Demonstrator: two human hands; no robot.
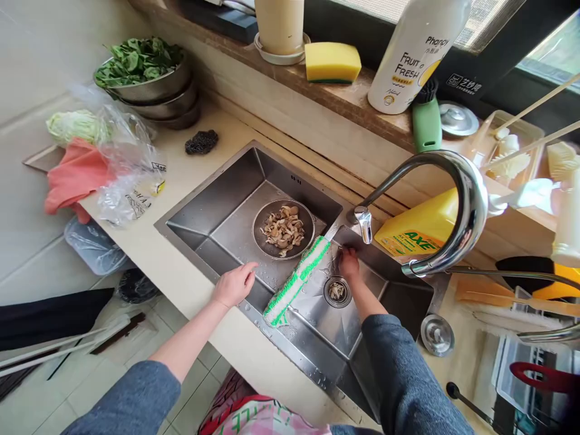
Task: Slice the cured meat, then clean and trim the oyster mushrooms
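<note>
My left hand (234, 284) hovers over the front rim of the steel sink (199, 258), empty, its fingers loosely bent and the thumb a little apart. Deep in the right basin, my right hand (348, 264) reaches toward the back wall; its fingertips are hidden, so any grip is unclear. Just in front of that hand is the drain strainer (337, 292), with pale scraps in it. A green and white striped cloth (299, 281) lies over the divider between the basins. Cut mushrooms (284, 229) fill a round metal bowl (259, 241) in the left basin.
A curved chrome faucet (469, 187) arches over the right side, beside a yellow AXE bottle (419, 226). Leafy greens (140, 61) top stacked bowls at the back left. A black scrubber (202, 142), plastic bag (131, 163) and pink gloves (77, 175) lie left. A metal lid (437, 335) sits right.
</note>
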